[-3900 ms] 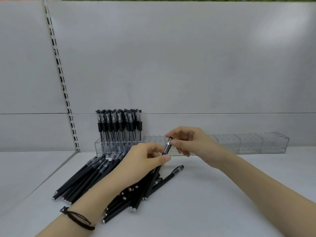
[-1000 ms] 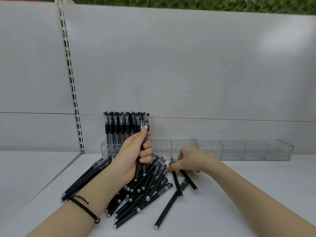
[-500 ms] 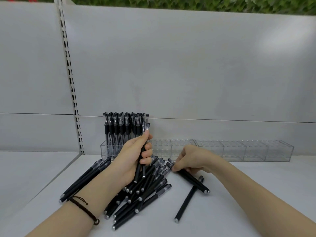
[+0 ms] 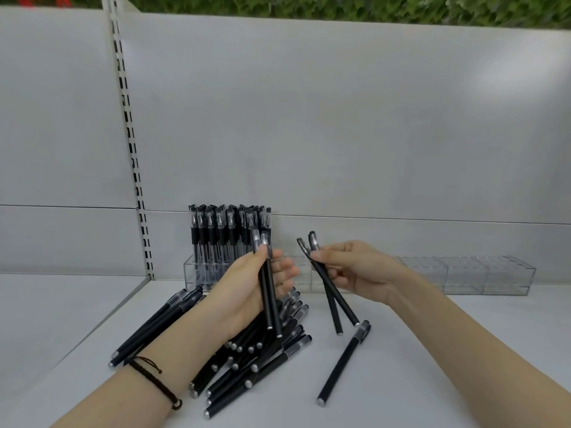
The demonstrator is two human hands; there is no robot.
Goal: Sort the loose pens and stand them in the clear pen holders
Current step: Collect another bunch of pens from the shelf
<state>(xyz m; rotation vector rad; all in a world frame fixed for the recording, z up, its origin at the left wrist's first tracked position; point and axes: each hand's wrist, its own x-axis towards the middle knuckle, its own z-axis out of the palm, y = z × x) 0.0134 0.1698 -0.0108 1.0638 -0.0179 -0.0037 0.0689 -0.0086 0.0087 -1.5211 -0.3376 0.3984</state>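
loose pens (image 4: 265,362) piled nearest on shelf (image 4: 432,375). l hand (image 4: 247,291) curled round 2 upright pens (image 4: 269,304); r hand (image 4: 361,270) pinches 2 crossed pens (image 4: 330,299). best align crossed pair w/ upright ones, caps up, then slot into clear holders (image 4: 463,274) at back

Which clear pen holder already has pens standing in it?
The leftmost holder, behind the left hand; it is packed with upright pens, while the holders to its right show none.

pens (image 4: 256,359) blk | holders (image 4: 463,273) clr | shelf (image 4: 432,381) wht | bracelet (image 4: 154,381) blk
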